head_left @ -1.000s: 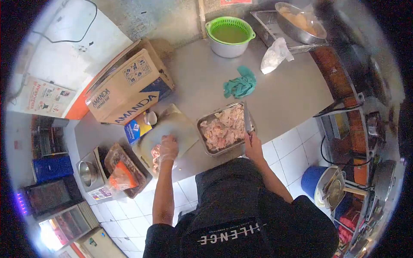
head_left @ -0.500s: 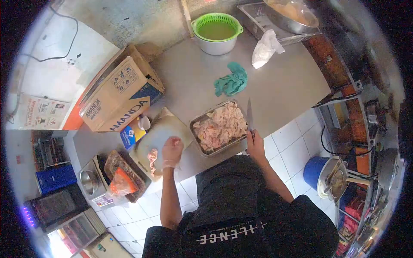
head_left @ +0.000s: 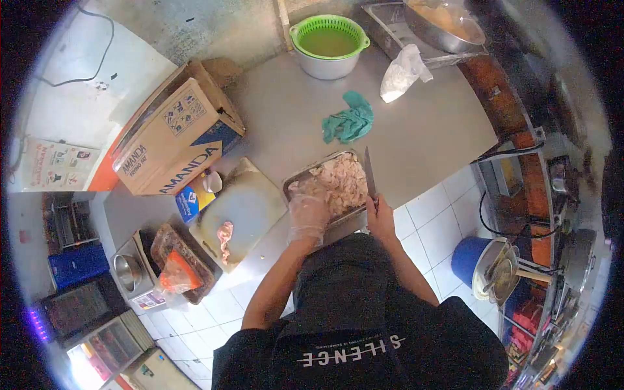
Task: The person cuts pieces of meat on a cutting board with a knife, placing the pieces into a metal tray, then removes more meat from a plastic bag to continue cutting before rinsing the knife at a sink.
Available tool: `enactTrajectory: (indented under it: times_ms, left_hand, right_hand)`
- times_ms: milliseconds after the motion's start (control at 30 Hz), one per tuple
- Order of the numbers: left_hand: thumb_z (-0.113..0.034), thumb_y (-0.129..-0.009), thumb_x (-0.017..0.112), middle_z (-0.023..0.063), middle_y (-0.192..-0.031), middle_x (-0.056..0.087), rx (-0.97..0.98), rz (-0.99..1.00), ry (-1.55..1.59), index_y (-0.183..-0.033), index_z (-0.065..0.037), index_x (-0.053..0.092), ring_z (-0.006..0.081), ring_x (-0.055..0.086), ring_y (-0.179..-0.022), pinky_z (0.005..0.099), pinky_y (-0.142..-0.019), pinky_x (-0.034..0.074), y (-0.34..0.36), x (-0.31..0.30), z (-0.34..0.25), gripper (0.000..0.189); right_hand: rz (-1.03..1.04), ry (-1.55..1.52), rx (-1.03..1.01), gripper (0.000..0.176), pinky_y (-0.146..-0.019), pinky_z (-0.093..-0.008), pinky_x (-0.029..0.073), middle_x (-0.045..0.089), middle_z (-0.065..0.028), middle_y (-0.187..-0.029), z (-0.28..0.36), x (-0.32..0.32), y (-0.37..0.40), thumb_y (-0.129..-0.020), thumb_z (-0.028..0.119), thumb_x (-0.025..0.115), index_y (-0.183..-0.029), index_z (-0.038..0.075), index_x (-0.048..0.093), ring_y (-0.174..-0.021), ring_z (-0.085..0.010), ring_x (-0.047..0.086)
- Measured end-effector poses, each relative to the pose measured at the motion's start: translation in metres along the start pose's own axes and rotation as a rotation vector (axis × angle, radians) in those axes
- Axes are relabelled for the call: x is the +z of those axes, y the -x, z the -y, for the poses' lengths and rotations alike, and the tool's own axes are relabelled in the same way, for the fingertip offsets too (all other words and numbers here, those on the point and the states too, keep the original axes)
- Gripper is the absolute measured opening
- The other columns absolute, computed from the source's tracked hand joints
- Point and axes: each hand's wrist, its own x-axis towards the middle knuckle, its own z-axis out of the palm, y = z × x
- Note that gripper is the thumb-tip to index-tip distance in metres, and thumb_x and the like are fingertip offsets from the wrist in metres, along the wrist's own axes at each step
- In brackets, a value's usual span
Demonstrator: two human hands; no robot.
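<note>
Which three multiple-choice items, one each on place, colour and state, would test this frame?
1. Where is the gloved left hand? A. on the cutting board; B. at the metal tray; C. on the cardboard box.
2. What colour is the colander by the wall? A. green; B. red; C. blue.
3. How is the right hand? A. flat on the counter; B. holding a cloth; C. closed in a grip on a knife.
Answers: 1 B, the glove lies over the tray's near end; 2 A, its rim is bright green; 3 C, the blade points away from the person, beside the tray.
</note>
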Motion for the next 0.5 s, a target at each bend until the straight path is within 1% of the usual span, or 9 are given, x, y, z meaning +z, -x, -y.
enactTrajectory:
  times_ms: [67, 100, 167, 233, 267, 300, 400, 500]
  left_hand:
    - [-0.040, -0.089, 0.055, 0.0151, -0.098, 0.066, 0.024, -0.056, -0.002, -0.108, -0.011, 0.063, 0.0341, 0.064, -0.089, 0.0501, -0.077, 0.049, -0.005, 0.030, 0.013, 0.036]
    - [-0.041, -0.089, 0.055, 0.0163, -0.097, 0.065, 0.041, -0.083, -0.005, -0.107, -0.009, 0.063, 0.0344, 0.064, -0.088, 0.0503, -0.077, 0.049, -0.005, 0.029, 0.015, 0.038]
    - [-0.045, -0.089, 0.055, 0.0168, -0.095, 0.066, -0.127, -0.251, 0.036, -0.102, -0.006, 0.065, 0.0342, 0.065, -0.084, 0.0487, -0.075, 0.050, 0.004, 0.029, 0.012, 0.042]
    - [-0.049, -0.088, 0.056, 0.0169, -0.094, 0.067, -0.155, -0.279, 0.034, -0.099, -0.005, 0.066, 0.0338, 0.066, -0.081, 0.0467, -0.073, 0.052, 0.008, 0.031, 0.013, 0.047]
    - [-0.051, -0.087, 0.056, 0.0168, -0.094, 0.067, -0.100, -0.225, 0.012, -0.099, -0.005, 0.066, 0.0336, 0.066, -0.081, 0.0455, -0.072, 0.053, 0.009, 0.041, 0.018, 0.049]
    - [-0.052, -0.086, 0.057, 0.0166, -0.094, 0.067, -0.047, -0.169, -0.009, -0.099, -0.004, 0.066, 0.0333, 0.066, -0.080, 0.0443, -0.071, 0.053, 0.010, 0.039, 0.021, 0.051]
    - [-0.050, -0.086, 0.057, 0.0165, -0.092, 0.067, 0.152, -0.158, 0.105, -0.104, -0.005, 0.065, 0.0322, 0.066, -0.080, 0.0428, -0.066, 0.054, 0.005, 0.029, 0.028, 0.050]
    - [-0.027, -0.079, 0.065, 0.0121, -0.081, 0.067, 0.050, 0.029, 0.039, -0.092, -0.005, 0.065, 0.0280, 0.068, -0.081, 0.0441, -0.069, 0.052, -0.003, 0.026, 0.020, 0.026]
  right_hand:
    - [-0.021, 0.036, -0.021, 0.039, -0.064, -0.0545, 0.045, 0.062, -0.0274, -0.076, -0.001, -0.002, 0.003, -0.097, 0.038, 0.050, -0.107, 0.000, 0.051, -0.075, -0.0489, 0.060]
    - [-0.034, 0.045, -0.026, 0.039, -0.064, -0.0546, 0.045, 0.062, -0.0270, -0.075, -0.003, -0.002, 0.002, -0.097, 0.038, 0.050, -0.105, 0.000, 0.051, -0.074, -0.0486, 0.060]
    - [-0.063, 0.065, -0.026, 0.038, -0.062, -0.0547, 0.045, 0.062, -0.0262, -0.072, -0.010, -0.002, 0.004, -0.097, 0.038, 0.050, -0.101, 0.000, 0.050, -0.072, -0.0481, 0.060]
    - [-0.050, 0.038, 0.011, 0.037, -0.060, -0.0544, 0.045, 0.061, -0.0258, -0.070, -0.009, -0.004, 0.004, -0.097, 0.037, 0.050, -0.099, 0.000, 0.051, -0.071, -0.0478, 0.060]
    - [-0.041, 0.023, 0.029, 0.037, -0.060, -0.0542, 0.045, 0.061, -0.0256, -0.070, -0.008, -0.005, 0.004, -0.097, 0.037, 0.051, -0.098, 0.000, 0.051, -0.070, -0.0477, 0.060]
    - [-0.046, 0.000, 0.001, 0.036, -0.060, -0.0540, 0.045, 0.061, -0.0256, -0.070, -0.006, -0.005, 0.004, -0.097, 0.035, 0.051, -0.098, 0.000, 0.051, -0.070, -0.0475, 0.060]
    - [-0.069, -0.034, -0.079, 0.032, -0.060, -0.0532, 0.045, 0.061, -0.0257, -0.070, -0.001, -0.002, 0.002, -0.097, 0.032, 0.052, -0.098, -0.001, 0.051, -0.069, -0.0471, 0.061]
    - [-0.088, -0.004, -0.115, 0.030, -0.060, -0.0521, 0.046, 0.062, -0.0257, -0.072, 0.000, 0.002, -0.003, -0.097, 0.029, 0.052, -0.100, 0.000, 0.052, -0.070, -0.0467, 0.061]
